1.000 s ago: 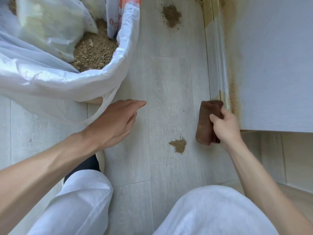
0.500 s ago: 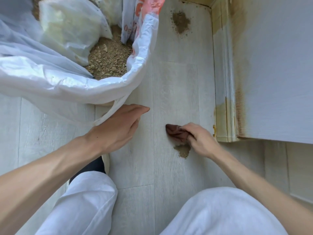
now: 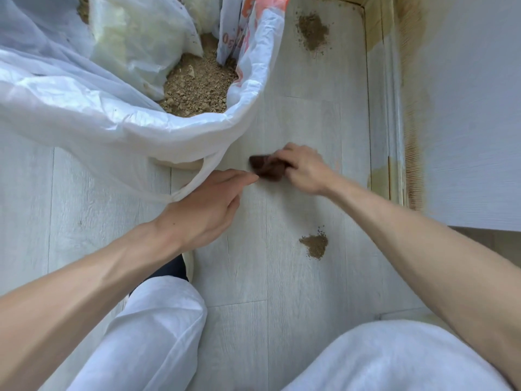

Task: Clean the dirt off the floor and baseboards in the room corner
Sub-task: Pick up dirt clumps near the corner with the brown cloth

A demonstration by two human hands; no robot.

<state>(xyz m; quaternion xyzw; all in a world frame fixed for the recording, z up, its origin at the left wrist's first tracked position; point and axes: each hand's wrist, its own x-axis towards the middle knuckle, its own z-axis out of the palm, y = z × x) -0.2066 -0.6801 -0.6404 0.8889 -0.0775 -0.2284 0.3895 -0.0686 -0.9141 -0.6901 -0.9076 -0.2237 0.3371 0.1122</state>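
Under right-hand fingers (image 3: pixel 284 159): bunched brown cloth (image 3: pixel 265 169)

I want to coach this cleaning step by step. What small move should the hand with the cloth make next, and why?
Probably bring the right hand, gripping the brown cloth, back toward the person onto the small dirt pile. That pile lies unswept on the floor, nearer the knees than the cloth, while the open left hand waits beside the cloth. A second pile sits in the corner.

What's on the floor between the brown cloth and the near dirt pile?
Nothing: in the head view the stretch from the brown cloth, gripped by the right hand, down to the near dirt pile is bare pale plank floor.
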